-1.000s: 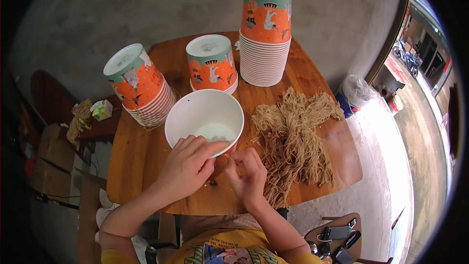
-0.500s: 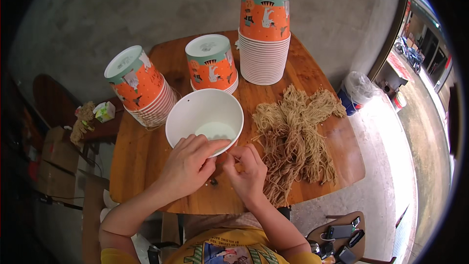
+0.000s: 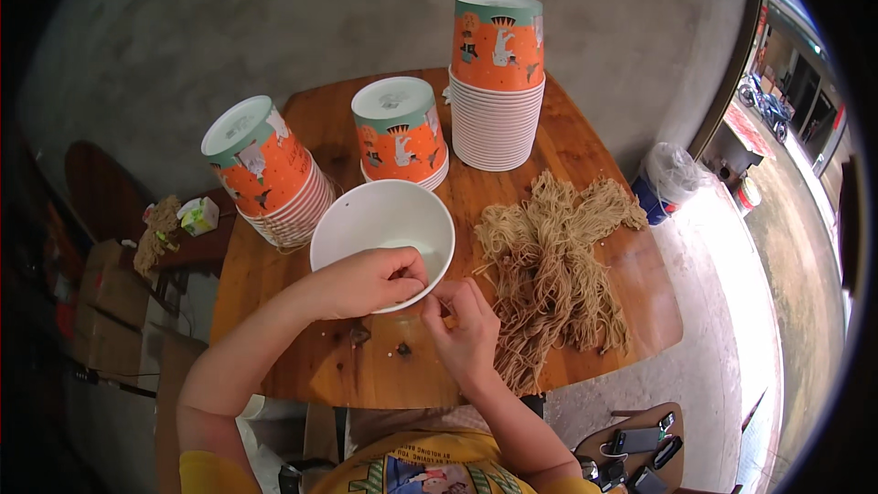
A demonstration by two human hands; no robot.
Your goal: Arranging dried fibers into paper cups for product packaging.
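Observation:
A white paper bucket (image 3: 357,224) sits mouth up near the middle of the wooden table. My left hand (image 3: 380,279) reaches over its near rim, fingers curled inside against the wall. Just outside that rim, my right hand (image 3: 465,320) pinches thumb and finger together, close to the left fingertips. Whatever lies between the fingers of either hand is too small to make out. To the right of my right hand lies a loose bundle of tan cords (image 3: 558,265).
Upside-down stacks of orange and green paper buckets stand behind: a leaning one (image 3: 265,165) at left, a short one (image 3: 398,133) in the middle, a tall one (image 3: 498,82) at right. The wooden table (image 3: 302,370) has dark spots. A blue bin (image 3: 654,201) stands beyond its right edge.
My left hand has turned and its fingers have curled down inside the rim, where they had lain stretched across it. My right hand keeps its pinch in nearly the same spot.

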